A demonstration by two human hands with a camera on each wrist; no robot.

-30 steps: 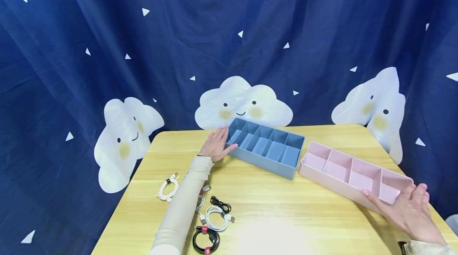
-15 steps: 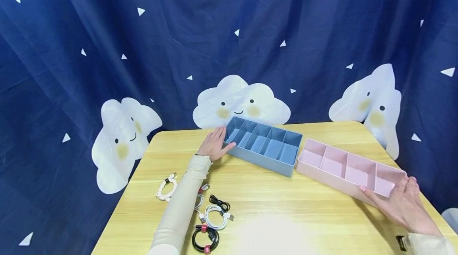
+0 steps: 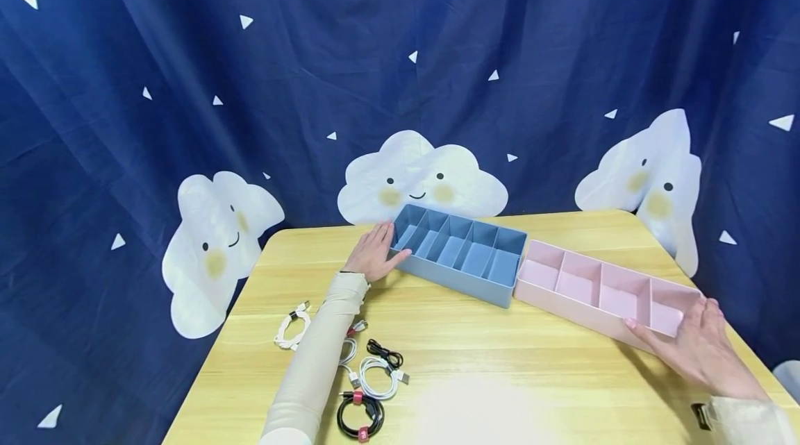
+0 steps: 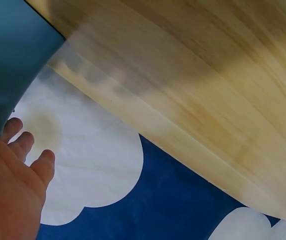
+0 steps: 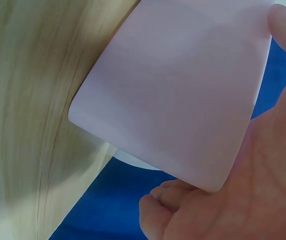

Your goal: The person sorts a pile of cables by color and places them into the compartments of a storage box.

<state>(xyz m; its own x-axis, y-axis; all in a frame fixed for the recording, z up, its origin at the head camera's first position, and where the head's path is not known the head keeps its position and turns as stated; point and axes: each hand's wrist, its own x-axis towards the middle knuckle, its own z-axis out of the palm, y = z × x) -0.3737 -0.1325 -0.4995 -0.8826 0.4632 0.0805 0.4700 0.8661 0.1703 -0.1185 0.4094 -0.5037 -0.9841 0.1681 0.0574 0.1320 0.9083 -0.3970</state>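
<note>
My left hand [image 3: 373, 254] holds the left end of a blue divided organizer box [image 3: 462, 284], its thumb on the front wall. In the left wrist view, its fingertips [image 4: 46, 159] reach past the box's corner. Around the right end of a pink organizer box [image 3: 581, 316] with open compartments lies my right hand [image 3: 703, 351]. Its thumb rests at the front rim, and the other fingers reach round the far side. Both boxes stand slanted at the back of the table, with their near ends meeting at the middle. No contents show in their compartments.
Under and beside my left forearm [image 3: 319, 362] lie several coiled cables: a white one [image 3: 282, 343], a black bundle [image 3: 389, 355] and a black coil with red straps [image 3: 340, 422]. A blue curtain [image 3: 400, 84] hangs behind the wooden table [image 3: 500, 355].
The pink box has slid left with my right hand, closing the small gap to the blue box. My left hand stays at the blue box's end. The view has shifted slightly.
</note>
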